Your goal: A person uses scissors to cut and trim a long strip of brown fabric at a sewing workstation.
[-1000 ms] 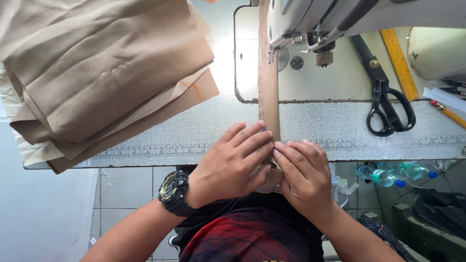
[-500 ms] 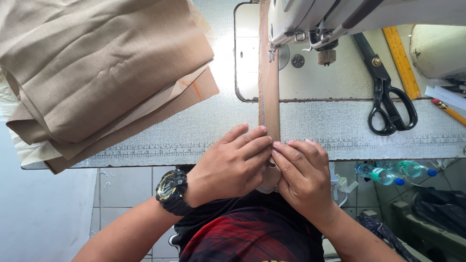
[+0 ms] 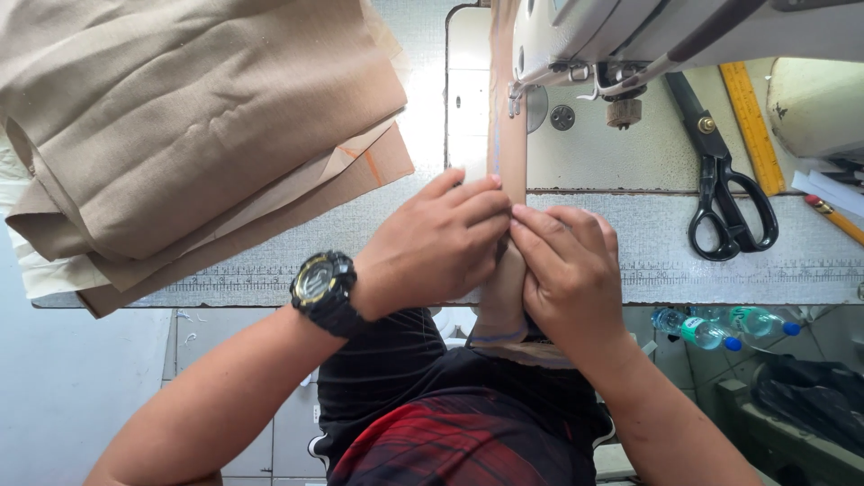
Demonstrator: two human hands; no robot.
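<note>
Narrow tan fabric strip [image 3: 509,153] lies with its long axis straight away from the person: far end under the sewing machine head [image 3: 630,36], near end running back over the table edge and hanging down toward the lap. A faint line is drawn along its length.

Left hand [image 3: 432,247]: fingers curled, tips pressed onto the strip from its left side, pinching it down at the near edge of the machine bed. A black wristwatch [image 3: 322,288] sits on that wrist. Right hand [image 3: 567,270]: fingers bent, tips meeting the strip from the right, just touching the left fingertips. Both hands are closed narrow on the strip, and they hide the stretch of it between them.

To the left, a pile of folded tan cloth [image 3: 180,135] rests on the table [image 3: 270,270], well apart from the strip. To the right, black scissors [image 3: 724,193] lie on the table beside a yellow ruler [image 3: 749,126]; a pencil [image 3: 832,216] is near the right border. Below the table edge, plastic bottles [image 3: 711,326] lie on the floor. The machine head overhangs the far end of the strip and blocks sight of the needle area.

Against half a second ago: the hands sit at the same spot on the strip, grip unchanged; the strip, cloth pile and scissors have not shifted.
</note>
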